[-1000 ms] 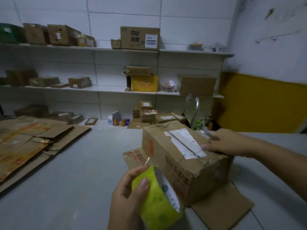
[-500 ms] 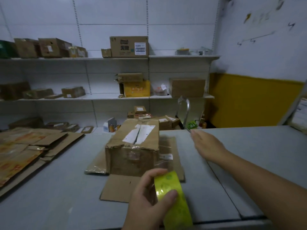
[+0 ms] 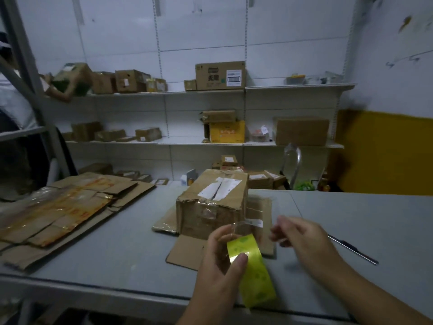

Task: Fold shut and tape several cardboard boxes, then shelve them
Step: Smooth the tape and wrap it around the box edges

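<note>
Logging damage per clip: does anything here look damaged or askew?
The box on the table is crumpled along its front top edge, and its label is torn in two.

A worn brown cardboard box [image 3: 210, 207] stands upright mid-table [image 3: 117, 242] on a flattened cardboard sheet [image 3: 187, 252]. Its flaps are folded shut, and torn white labels and crinkled clear tape cover its top. The yellow-green tape roll [image 3: 251, 270] stands on edge, gripped by the left hand [image 3: 218, 261] just in front of the box, with a clear strip pulled loose.
</note>
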